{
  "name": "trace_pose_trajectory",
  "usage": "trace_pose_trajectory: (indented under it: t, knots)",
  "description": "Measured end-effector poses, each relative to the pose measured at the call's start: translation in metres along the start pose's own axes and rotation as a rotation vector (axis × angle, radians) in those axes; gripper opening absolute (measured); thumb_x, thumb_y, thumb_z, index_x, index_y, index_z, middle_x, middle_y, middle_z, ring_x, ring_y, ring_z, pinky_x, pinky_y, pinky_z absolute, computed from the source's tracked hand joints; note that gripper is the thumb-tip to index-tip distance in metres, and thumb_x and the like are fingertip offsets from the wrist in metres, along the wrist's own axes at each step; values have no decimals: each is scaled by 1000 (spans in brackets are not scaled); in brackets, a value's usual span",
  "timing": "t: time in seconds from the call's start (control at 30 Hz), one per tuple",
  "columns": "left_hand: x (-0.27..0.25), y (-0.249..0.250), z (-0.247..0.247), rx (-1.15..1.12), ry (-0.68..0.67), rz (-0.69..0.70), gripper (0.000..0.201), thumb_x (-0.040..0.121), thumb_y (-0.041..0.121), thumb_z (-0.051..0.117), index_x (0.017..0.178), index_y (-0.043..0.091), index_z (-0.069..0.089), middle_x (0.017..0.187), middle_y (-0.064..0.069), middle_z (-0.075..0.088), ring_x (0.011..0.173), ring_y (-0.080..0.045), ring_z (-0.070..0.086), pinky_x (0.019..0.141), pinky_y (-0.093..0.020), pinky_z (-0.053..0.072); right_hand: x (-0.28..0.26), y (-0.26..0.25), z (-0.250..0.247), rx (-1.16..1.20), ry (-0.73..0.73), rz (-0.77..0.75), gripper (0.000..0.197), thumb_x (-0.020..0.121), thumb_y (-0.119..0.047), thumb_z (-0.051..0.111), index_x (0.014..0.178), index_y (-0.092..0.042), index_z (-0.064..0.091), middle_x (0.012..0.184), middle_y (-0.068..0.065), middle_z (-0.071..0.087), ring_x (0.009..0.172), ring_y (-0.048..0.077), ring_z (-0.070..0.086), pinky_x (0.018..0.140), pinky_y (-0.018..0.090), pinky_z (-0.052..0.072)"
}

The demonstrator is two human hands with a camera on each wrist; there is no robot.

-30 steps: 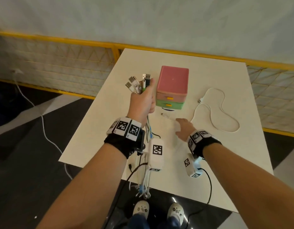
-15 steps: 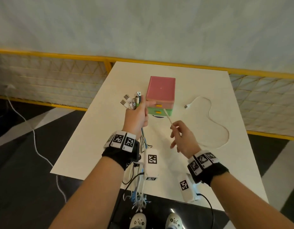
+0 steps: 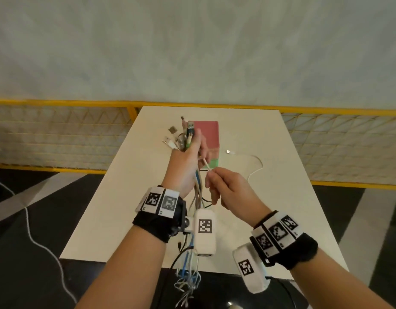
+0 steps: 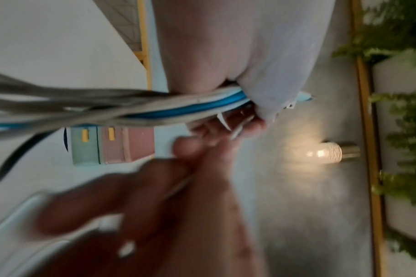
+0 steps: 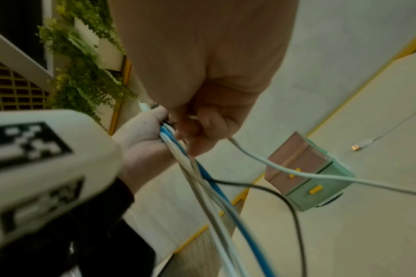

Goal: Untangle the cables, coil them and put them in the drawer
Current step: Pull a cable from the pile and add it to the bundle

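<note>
While the left hand (image 3: 188, 161) grips a cable bundle (image 3: 198, 192) upright above the table (image 3: 116, 197), the head view shows the right hand (image 3: 228, 188) pinching a white cable (image 3: 256, 168) beside it, before the drawer box (image 3: 209, 134); from the left wrist, blue and white strands (image 4: 178, 105) pass through closed fingers; from the right wrist, the white cable (image 5: 297, 173) crosses the shut drawers (image 5: 306, 174)
</note>
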State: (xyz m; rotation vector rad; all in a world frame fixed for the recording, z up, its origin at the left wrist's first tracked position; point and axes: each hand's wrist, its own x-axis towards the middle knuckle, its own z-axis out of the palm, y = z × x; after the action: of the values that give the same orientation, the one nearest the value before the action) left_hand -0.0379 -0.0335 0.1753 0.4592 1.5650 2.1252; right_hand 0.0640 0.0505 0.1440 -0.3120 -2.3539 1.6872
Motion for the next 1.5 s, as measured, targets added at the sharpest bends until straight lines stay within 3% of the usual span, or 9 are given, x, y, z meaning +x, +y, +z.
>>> trace_pose_trajectory:
  t: [0.17, 0.4, 0.57, 0.73, 0.87, 1.03, 1.17, 1.33, 1.5]
  knots:
    - [-3, 43, -29, -231, 22, 32, 34, 102, 39, 40, 76, 20, 53, 51, 10, 28, 41, -4, 20, 38, -18, 17, -21, 14, 0, -123, -131, 74, 32, 100, -24, 40, 82, -8, 61, 56, 1, 47, 42, 4, 46, 46, 22, 42]
    - [-24, 66, -45, 321, -284, 7, 33, 99, 37, 49, 116, 17, 68, 49, 9, 23, 41, -8, 17, 39, -22, 14, -25, -8, -7, -357, -13, 4, 27, 96, -31, 48, 78, -18, 63, 56, -5, 43, 41, 5, 40, 45, 14, 34]
    - [-47, 57, -33, 769, -585, -62, 21, 97, 31, 57, 84, 18, 67, 49, 6, 36, 43, -11, 28, 41, -23, 23, -29, -57, -22, -392, 205, -189, 15, 92, -22, 57, 80, -16, 62, 67, 2, 62, 56, 10, 48, 56, 19, 37]
    - [-44, 63, -43, 336, -141, 59, 29, 97, 23, 57, 68, 23, 55, 44, 12, 36, 36, -6, 28, 41, -20, 22, -45, -62, -56, -500, 279, -76, 20, 97, -22, 47, 82, -16, 58, 63, -8, 51, 54, 3, 54, 49, 8, 35]
    - [-33, 76, -64, 130, 158, 145, 29, 96, 32, 59, 70, 21, 56, 45, 11, 31, 35, -4, 26, 37, -17, 21, -61, -48, -70, -552, 196, 90, 26, 100, -30, 35, 81, -24, 53, 60, -5, 45, 62, 15, 68, 45, 24, 43]
    - [-52, 68, -36, 452, -33, 320, 10, 94, 35, 62, 91, 26, 64, 49, 18, 55, 43, 3, 46, 46, -20, 33, -56, -82, -48, -714, 69, -73, 23, 100, -35, 39, 93, -26, 59, 64, -3, 50, 35, 8, 52, 43, 17, 43]
    - [-69, 63, -6, 802, -319, 210, 22, 93, 42, 59, 91, 23, 72, 71, 8, 68, 49, -2, 53, 46, -17, 37, -57, -110, -48, -761, 130, -306, 13, 95, -21, 52, 88, -19, 63, 56, -16, 47, 50, -2, 50, 51, 10, 36]
    - [-72, 71, -3, 582, -56, 249, 15, 92, 32, 65, 89, 20, 72, 40, 18, 50, 34, 3, 42, 39, -12, 29, -85, -90, -66, -661, 31, -53, 17, 100, -18, 36, 92, -16, 52, 71, 1, 60, 63, 13, 69, 52, 21, 52]
    - [-77, 68, 0, 483, -35, 241, 17, 90, 26, 69, 74, 28, 64, 39, 18, 45, 35, 2, 42, 41, -15, 29, -104, -66, -50, -531, -109, 165, 22, 102, -26, 31, 110, -17, 50, 79, 8, 66, 62, 22, 70, 57, 34, 59]
